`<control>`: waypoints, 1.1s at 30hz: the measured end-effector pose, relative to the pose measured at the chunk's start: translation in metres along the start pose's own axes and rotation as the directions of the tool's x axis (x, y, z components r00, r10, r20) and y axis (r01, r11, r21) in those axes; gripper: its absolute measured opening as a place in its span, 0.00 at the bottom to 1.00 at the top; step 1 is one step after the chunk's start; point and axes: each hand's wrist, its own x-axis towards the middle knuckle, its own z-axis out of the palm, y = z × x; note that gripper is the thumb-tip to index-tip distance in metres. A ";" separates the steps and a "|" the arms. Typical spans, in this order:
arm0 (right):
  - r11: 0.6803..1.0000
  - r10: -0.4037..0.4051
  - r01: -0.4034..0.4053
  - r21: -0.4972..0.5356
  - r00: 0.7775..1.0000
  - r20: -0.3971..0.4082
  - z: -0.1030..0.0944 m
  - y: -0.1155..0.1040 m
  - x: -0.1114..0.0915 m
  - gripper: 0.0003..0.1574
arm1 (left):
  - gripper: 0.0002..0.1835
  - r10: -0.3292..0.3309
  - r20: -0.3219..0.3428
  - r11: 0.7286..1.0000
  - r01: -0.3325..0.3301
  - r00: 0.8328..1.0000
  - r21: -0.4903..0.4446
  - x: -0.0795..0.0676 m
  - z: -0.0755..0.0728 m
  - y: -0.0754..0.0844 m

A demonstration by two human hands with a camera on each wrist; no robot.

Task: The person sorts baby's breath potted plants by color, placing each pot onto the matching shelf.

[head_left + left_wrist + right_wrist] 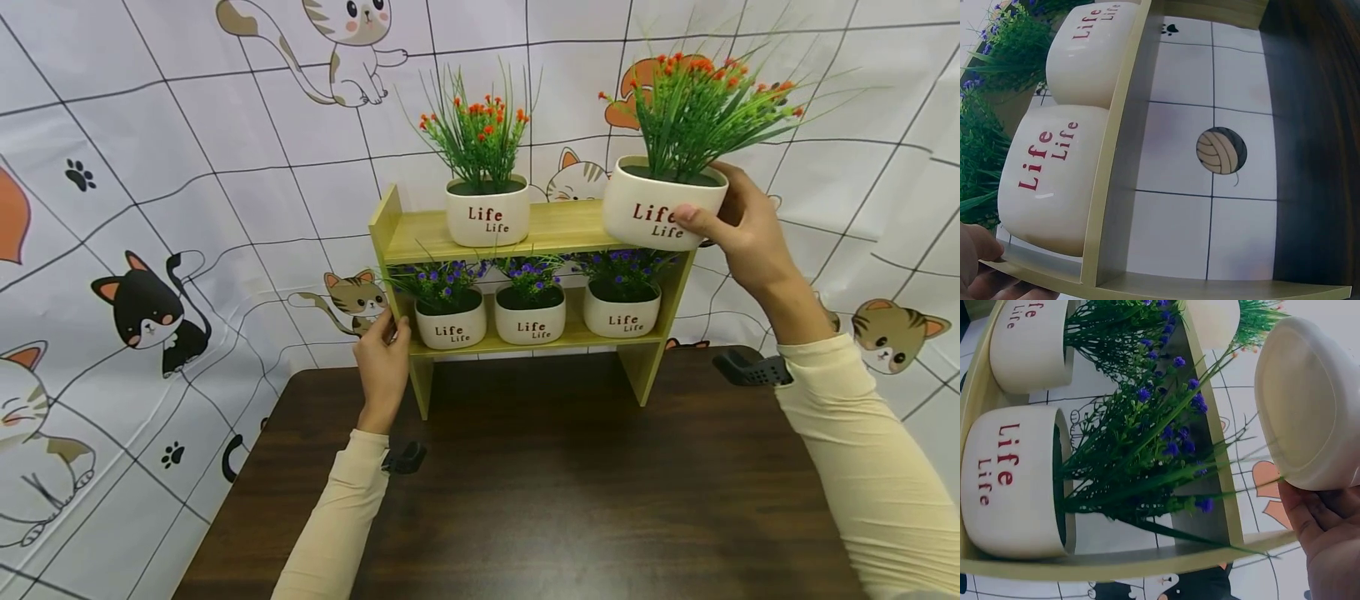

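Observation:
A two-tier wooden shelf [570,221] stands on the table. My left hand [381,367] grips its left side panel by the lower tier; the left wrist view shows the thumb [985,242] on the inner face and fingers outside. My right hand [757,233] holds a white "Life" flowerpot [630,204] with orange flowers, thumb on its front, over the top tier's right end. The right wrist view shows that pot's bare underside [1300,403], lifted off the board. Another orange-flowered pot [487,218] sits on the top tier, left of the middle.
Three white pots with purple flowers stand along the lower tier: left pot [450,321], middle pot [530,317] and right pot [622,312]. The dark wooden table [540,492] reaches toward me. Behind the shelf hangs a white gridded cloth [247,167] with cartoon cats.

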 end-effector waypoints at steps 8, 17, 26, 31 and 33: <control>0.997 0.060 -0.057 -0.047 0.997 0.055 0.012 -0.001 0.018 0.53 | 0.16 0.000 -0.010 1.000 0.000 1.000 0.001 0.001 0.000 0.001; 0.972 0.157 -0.132 -0.196 0.981 0.117 0.024 -0.004 0.036 0.57 | 0.17 -0.005 0.004 1.000 0.005 1.000 -0.008 0.000 0.000 -0.001; 0.955 0.209 -0.154 -0.256 0.955 0.208 0.040 -0.004 0.054 0.60 | 0.17 -0.009 0.001 1.000 0.009 1.000 -0.023 -0.002 0.000 -0.002; 0.967 0.196 -0.143 -0.213 0.947 0.253 0.050 -0.002 0.062 0.58 | 0.16 -0.010 -0.003 1.000 0.010 1.000 -0.016 0.000 0.000 -0.002; 0.966 0.202 -0.142 -0.217 0.937 0.285 0.054 -0.001 0.064 0.58 | 0.16 -0.012 -0.002 1.000 0.012 1.000 -0.011 0.000 0.000 -0.002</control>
